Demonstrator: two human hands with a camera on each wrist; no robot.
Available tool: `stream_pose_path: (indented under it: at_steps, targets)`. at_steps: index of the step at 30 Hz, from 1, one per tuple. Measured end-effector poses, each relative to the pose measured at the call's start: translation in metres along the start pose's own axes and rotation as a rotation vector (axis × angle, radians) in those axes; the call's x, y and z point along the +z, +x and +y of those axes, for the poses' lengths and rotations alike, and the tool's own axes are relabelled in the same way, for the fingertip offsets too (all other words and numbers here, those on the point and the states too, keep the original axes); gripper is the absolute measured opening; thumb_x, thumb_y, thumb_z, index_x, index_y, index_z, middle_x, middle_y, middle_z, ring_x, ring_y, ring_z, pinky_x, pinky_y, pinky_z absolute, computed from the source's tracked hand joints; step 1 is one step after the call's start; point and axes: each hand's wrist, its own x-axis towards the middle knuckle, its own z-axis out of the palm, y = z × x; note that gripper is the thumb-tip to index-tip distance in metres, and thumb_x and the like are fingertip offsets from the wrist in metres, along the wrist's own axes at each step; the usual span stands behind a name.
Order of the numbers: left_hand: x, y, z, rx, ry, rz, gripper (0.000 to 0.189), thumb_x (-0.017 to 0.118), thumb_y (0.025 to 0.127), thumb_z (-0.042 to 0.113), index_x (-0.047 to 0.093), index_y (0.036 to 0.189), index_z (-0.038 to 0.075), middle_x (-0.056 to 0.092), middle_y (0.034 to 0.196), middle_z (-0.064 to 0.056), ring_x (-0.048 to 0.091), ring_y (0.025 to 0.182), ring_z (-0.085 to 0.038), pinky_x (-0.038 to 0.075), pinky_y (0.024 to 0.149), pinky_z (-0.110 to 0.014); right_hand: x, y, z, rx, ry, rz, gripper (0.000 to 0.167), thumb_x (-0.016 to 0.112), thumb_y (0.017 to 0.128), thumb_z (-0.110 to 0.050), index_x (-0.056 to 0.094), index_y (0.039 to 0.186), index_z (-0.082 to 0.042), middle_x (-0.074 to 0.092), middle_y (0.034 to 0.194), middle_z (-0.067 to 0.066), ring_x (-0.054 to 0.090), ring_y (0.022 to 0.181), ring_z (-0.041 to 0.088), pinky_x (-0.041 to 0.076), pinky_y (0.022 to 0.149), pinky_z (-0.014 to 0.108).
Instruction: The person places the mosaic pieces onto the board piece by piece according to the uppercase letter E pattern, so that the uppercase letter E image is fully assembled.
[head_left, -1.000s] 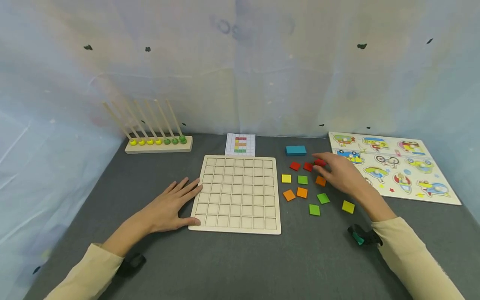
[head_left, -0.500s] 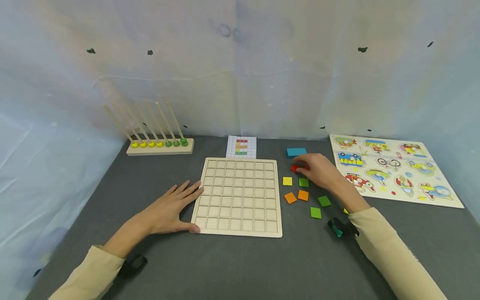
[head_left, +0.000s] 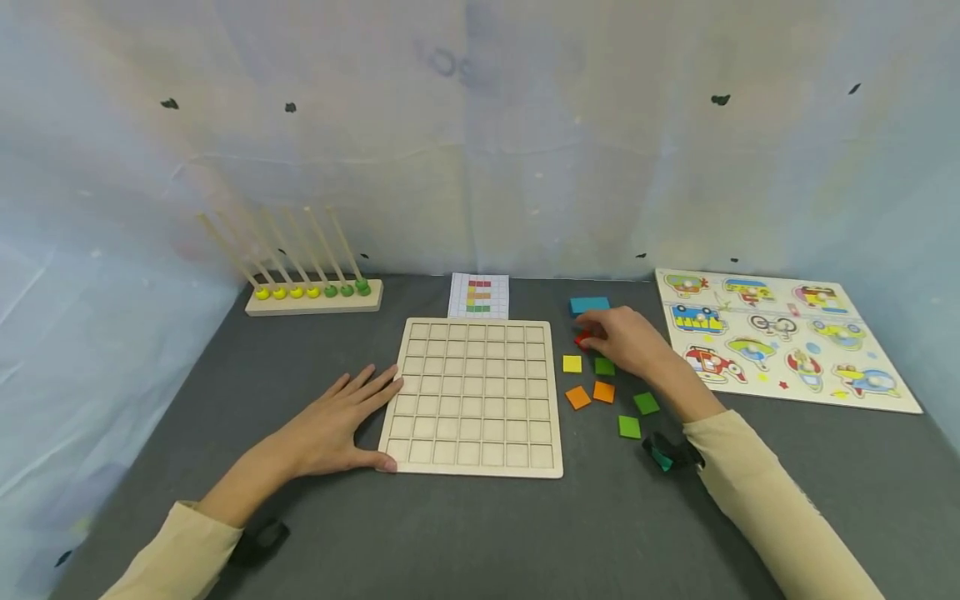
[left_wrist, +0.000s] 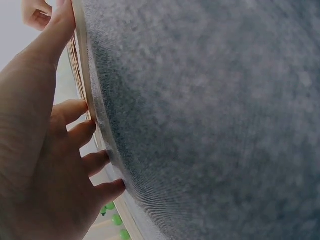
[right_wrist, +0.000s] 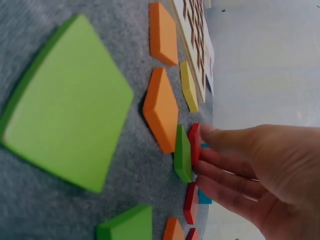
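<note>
My left hand [head_left: 333, 425] lies with spread fingers along the left edge of a wooden grid board [head_left: 472, 383], thumb at its near left corner. In the left wrist view the fingertips [left_wrist: 90, 127] touch the board's side. My right hand [head_left: 628, 340] is over the square tiles to the right of the board, thumb and fingers pinching a red tile [right_wrist: 194, 142]. Beside that tile are a green tile [right_wrist: 182, 155] and, closer to the board, a yellow tile [head_left: 572, 364]. Another red tile [right_wrist: 191, 202] lies under the fingers in the right wrist view.
Orange tiles [head_left: 577, 397] and more green tiles [head_left: 629, 427] lie nearer. A blue block [head_left: 589, 306] stands behind the right hand. A coloured pattern card [head_left: 480, 297] sits behind the board. A bead-peg stand [head_left: 315, 302] is back left, a vehicle picture puzzle [head_left: 780, 358] at right.
My right hand has moved left from the farther red tile to the leftmost red one and closed finger and thumb on it. The left hand has stayed at the board.
</note>
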Motion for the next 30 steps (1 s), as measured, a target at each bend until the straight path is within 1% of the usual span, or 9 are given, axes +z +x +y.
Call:
stream_pose_path:
  at_steps: [4,8,16,20,26,30]
  targets:
    - [0.001,0.0,0.001,-0.001,-0.004,0.006,0.114,0.058,0.071,0.082,0.024,0.157,0.015,0.017,0.163,-0.007,0.014,0.148,-0.038,0.013,0.116,-0.061,0.0,0.001,-0.002,0.0,0.013,0.001,0.035,0.071,0.088,-0.003,0.066,0.122,0.004,0.072,0.104,0.016,0.068,0.094,0.03,0.056,0.082,0.044]
    - [0.001,0.0,0.001,0.001,-0.01,0.008,0.115,0.059,0.07,0.081,0.024,0.157,0.015,0.018,0.163,-0.007,0.015,0.148,-0.038,0.013,0.116,-0.061,0.0,0.003,-0.003,0.007,0.007,0.008,0.037,0.073,0.086,0.0,0.066,0.122,0.002,0.072,0.105,0.015,0.068,0.096,0.03,0.055,0.083,0.044]
    - [0.001,0.001,0.0,-0.002,-0.008,-0.003,0.116,0.058,0.07,0.082,0.024,0.157,0.015,0.017,0.163,-0.008,0.014,0.148,-0.038,0.014,0.115,-0.061,-0.006,0.008,-0.011,0.005,0.028,0.019,0.032,0.068,0.086,0.008,0.067,0.118,0.005,0.072,0.098,0.015,0.067,0.092,0.029,0.056,0.081,0.042]
    - [0.001,0.002,0.001,0.005,-0.001,-0.005,0.115,0.057,0.07,0.083,0.025,0.157,0.014,0.018,0.163,-0.009,0.015,0.148,-0.039,0.015,0.115,-0.062,-0.009,0.011,-0.017,-0.015,0.06,0.021,0.029,0.068,0.087,0.008,0.068,0.115,0.004,0.071,0.097,0.014,0.067,0.091,0.028,0.056,0.079,0.041]
    - [-0.001,0.0,0.003,0.008,-0.003,-0.004,0.114,0.059,0.071,0.081,0.026,0.157,0.013,0.019,0.163,-0.01,0.016,0.147,-0.04,0.015,0.115,-0.062,-0.008,0.02,-0.031,-0.079,0.098,0.044,0.029,0.068,0.086,0.009,0.069,0.114,0.004,0.071,0.098,0.014,0.067,0.091,0.028,0.056,0.08,0.041]
    - [-0.001,0.0,0.003,0.002,-0.008,-0.001,0.115,0.059,0.07,0.081,0.026,0.157,0.014,0.018,0.163,-0.009,0.016,0.148,-0.039,0.015,0.115,-0.062,-0.006,0.027,-0.045,-0.105,0.127,0.027,0.029,0.067,0.088,0.008,0.068,0.116,0.003,0.071,0.099,0.013,0.067,0.092,0.027,0.056,0.08,0.039]
